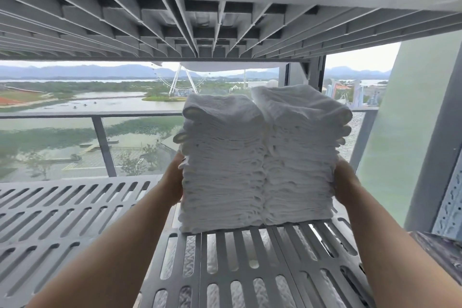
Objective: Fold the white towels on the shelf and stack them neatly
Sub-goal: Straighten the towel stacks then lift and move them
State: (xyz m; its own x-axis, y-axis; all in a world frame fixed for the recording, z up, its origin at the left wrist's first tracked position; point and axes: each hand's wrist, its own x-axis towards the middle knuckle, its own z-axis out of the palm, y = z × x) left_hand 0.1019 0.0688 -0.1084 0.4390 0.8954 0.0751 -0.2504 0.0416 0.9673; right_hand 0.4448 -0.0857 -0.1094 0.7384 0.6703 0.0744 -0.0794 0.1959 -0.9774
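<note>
Head view: two piles of folded white towels stand side by side, touching, on the grey shelf (75,207), toward its right side. My left hand (175,179) lies flat on the outer side of the left pile (222,170). My right hand (346,182) lies flat on the outer side of the right pile (300,157). The fingertips are hidden. I think the towels are soft and squashy, and such tall piles can lean. I would squeeze low down from both sides.

L grip (175,180), R grip (346,182), both flat, apart
</note>
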